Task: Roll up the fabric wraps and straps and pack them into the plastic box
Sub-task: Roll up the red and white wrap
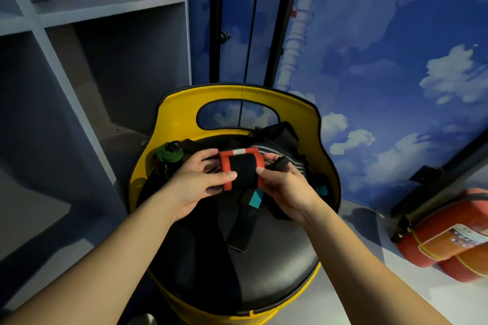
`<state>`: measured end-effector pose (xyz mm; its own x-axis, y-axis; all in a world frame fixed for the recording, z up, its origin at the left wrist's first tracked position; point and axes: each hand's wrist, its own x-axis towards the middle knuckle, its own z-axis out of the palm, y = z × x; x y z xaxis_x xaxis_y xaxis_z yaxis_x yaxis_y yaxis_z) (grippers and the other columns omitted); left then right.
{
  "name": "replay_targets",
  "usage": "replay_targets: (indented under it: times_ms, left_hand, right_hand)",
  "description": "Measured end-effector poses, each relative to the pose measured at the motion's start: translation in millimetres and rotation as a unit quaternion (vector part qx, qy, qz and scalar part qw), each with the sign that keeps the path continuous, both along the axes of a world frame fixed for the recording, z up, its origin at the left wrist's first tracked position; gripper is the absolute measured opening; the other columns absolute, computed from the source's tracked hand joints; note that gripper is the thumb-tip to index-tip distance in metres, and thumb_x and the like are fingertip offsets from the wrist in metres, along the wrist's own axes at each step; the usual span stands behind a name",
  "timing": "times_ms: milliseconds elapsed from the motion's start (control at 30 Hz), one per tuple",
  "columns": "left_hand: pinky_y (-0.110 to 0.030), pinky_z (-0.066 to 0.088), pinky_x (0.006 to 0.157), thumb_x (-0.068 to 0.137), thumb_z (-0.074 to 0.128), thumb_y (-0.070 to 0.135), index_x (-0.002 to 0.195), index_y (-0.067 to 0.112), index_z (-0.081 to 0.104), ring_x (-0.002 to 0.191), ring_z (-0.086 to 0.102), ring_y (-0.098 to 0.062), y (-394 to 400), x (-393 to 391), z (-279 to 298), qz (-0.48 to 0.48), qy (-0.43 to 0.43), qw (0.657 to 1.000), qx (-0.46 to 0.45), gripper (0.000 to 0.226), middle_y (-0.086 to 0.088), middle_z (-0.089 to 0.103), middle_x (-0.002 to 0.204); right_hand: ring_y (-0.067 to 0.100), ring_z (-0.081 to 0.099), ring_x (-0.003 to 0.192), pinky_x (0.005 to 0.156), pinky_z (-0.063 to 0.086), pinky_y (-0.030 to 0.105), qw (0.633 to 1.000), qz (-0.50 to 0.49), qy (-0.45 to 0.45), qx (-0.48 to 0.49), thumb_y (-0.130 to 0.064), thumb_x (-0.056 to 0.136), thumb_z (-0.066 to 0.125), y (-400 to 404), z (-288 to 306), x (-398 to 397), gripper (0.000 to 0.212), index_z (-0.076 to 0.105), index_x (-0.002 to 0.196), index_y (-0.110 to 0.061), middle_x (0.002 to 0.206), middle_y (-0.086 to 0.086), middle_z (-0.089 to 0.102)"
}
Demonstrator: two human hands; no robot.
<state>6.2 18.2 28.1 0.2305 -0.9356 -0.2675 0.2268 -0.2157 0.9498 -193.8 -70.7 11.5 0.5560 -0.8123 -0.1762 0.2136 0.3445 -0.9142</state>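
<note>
Currently you have the black-and-red wrap [239,169] nearly rolled, above the yellow chair [174,111]; left hand [196,187] and right hand [284,190] both pinch its ends. Next: secure tail, then locate box — not visible.

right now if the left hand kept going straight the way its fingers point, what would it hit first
The left hand points rightward across the red-and-black wrap roll it already grips, so beyond that roll it would probably meet the right hand first; depth is hard to judge.
</note>
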Motion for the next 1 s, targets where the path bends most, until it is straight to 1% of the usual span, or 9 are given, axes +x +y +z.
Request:
replay_targets:
  times_ms: [100, 200, 267, 333, 467, 600, 800, 900, 1000]
  left_hand:
    - [-0.039, 0.057, 0.094, 0.076, 0.083, 0.002, 0.130, 0.028, 0.056, 0.120, 0.063, -0.020, -3, -2, -9, -0.012, -0.039, 0.999, -0.033, 0.067, 0.000, 0.063, 0.132]
    - [-0.039, 0.057, 0.094, 0.076, 0.084, 0.000, 0.127, 0.030, 0.056, 0.118, 0.065, -0.019, -5, 4, -19, -0.040, -0.080, 0.995, -0.053, 0.066, 0.001, 0.063, 0.133]
    - [-0.040, 0.055, 0.098, 0.074, 0.086, 0.005, 0.125, 0.036, 0.055, 0.121, 0.063, -0.016, -6, 8, -25, -0.056, -0.102, 0.991, -0.062, 0.067, 0.006, 0.062, 0.135]
    - [-0.033, 0.053, 0.099, 0.077, 0.084, 0.003, 0.127, 0.037, 0.051, 0.121, 0.062, -0.013, -10, 8, -29, -0.070, -0.130, 0.987, -0.068, 0.069, 0.010, 0.061, 0.136]
    - [-0.018, 0.053, 0.087, 0.079, 0.081, -0.003, 0.132, 0.030, 0.044, 0.117, 0.059, -0.005, -18, 4, -36, -0.070, -0.166, 0.982, -0.064, 0.072, 0.013, 0.057, 0.136]
    - [-0.027, 0.052, 0.097, 0.077, 0.084, 0.000, 0.130, 0.034, 0.045, 0.121, 0.056, -0.005, -24, 3, -45, -0.078, -0.188, 0.977, -0.057, 0.075, 0.019, 0.055, 0.132]
    - [-0.025, 0.053, 0.089, 0.076, 0.085, 0.001, 0.131, 0.032, 0.044, 0.115, 0.060, -0.006, -27, -2, -46, -0.072, -0.196, 0.976, -0.056, 0.076, 0.018, 0.056, 0.129]
    - [-0.026, 0.055, 0.089, 0.076, 0.085, 0.001, 0.132, 0.029, 0.044, 0.113, 0.061, -0.009, -27, -5, -47, -0.082, -0.200, 0.975, -0.052, 0.075, 0.015, 0.057, 0.129]
    - [-0.031, 0.056, 0.093, 0.077, 0.085, 0.003, 0.129, 0.031, 0.048, 0.112, 0.063, -0.010, -25, -3, -47, -0.093, -0.206, 0.973, -0.046, 0.070, 0.014, 0.059, 0.128]
  right_hand:
    - [0.038, 0.056, 0.130, 0.111, 0.043, 0.052, 0.999, 0.028, -0.013, -0.010, 0.001, 0.085, 0.070, -5, -16, -4, 0.064, 0.045, 0.144, -0.004, 0.138, 0.024, 0.058]
    - [0.042, 0.052, 0.132, 0.110, 0.044, 0.050, 0.999, 0.031, -0.001, 0.021, -0.005, 0.072, 0.075, -7, -21, -3, 0.076, 0.050, 0.143, -0.009, 0.141, 0.025, 0.055]
    - [0.041, 0.051, 0.133, 0.113, 0.040, 0.051, 0.999, 0.035, 0.014, 0.023, -0.018, 0.078, 0.068, -12, -17, -1, 0.063, 0.057, 0.139, -0.008, 0.140, 0.025, 0.056]
    - [0.038, 0.058, 0.127, 0.111, 0.043, 0.049, 0.998, 0.007, 0.049, 0.043, -0.031, 0.084, 0.063, -18, -10, 2, 0.052, 0.065, 0.130, -0.007, 0.134, 0.024, 0.062]
    - [0.031, 0.071, 0.106, 0.092, 0.055, 0.044, 0.991, -0.037, 0.126, 0.034, -0.026, 0.096, 0.059, -23, -4, 10, 0.029, 0.075, 0.114, -0.010, 0.112, 0.017, 0.074]
    - [0.031, 0.071, 0.106, 0.095, 0.056, 0.046, 0.988, -0.078, 0.132, 0.003, -0.017, 0.098, 0.061, -27, -11, 14, 0.021, 0.074, 0.113, -0.013, 0.109, 0.014, 0.075]
    - [0.037, 0.071, 0.101, 0.093, 0.057, 0.050, 0.983, -0.133, 0.120, -0.033, -0.020, 0.093, 0.071, -29, -11, 16, 0.020, 0.071, 0.107, -0.005, 0.102, 0.018, 0.076]
    - [0.030, 0.068, 0.087, 0.087, 0.055, 0.045, 0.984, -0.143, 0.093, -0.047, -0.021, 0.092, 0.073, -29, -8, 18, 0.021, 0.067, 0.100, -0.002, 0.094, 0.019, 0.073]
    - [0.026, 0.065, 0.086, 0.082, 0.054, 0.040, 0.987, -0.140, 0.079, -0.032, -0.022, 0.091, 0.074, -27, -2, 20, 0.017, 0.068, 0.097, -0.007, 0.090, 0.012, 0.070]
